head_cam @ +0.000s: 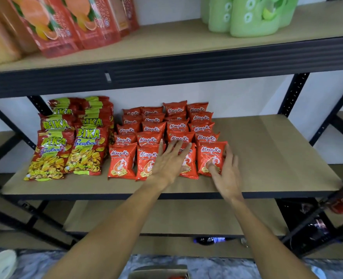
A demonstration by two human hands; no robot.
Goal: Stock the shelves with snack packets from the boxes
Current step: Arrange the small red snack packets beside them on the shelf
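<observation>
Right of the BIKA Seafood bags point(65, 154), Alang-Ku packets point(122, 160) stand in rows on the shelf point(271, 158). The left hand point(169, 164) lies flat, fingers spread, on the front row. The right hand point(227, 174) pinches the end packet point(210, 156), perhaps labelled prawn crackers.

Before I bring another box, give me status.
Left hand open, pressing a front-row packet. Right hand grips the end packet. Nothing in the way.

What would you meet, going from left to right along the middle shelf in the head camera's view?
Bika Seafood packets → leftmost front Alang-Ku packet → left hand, flat on the packets → rightmost front Alang-Ku packet → right hand, pinching that packet → bare shelf board.
</observation>
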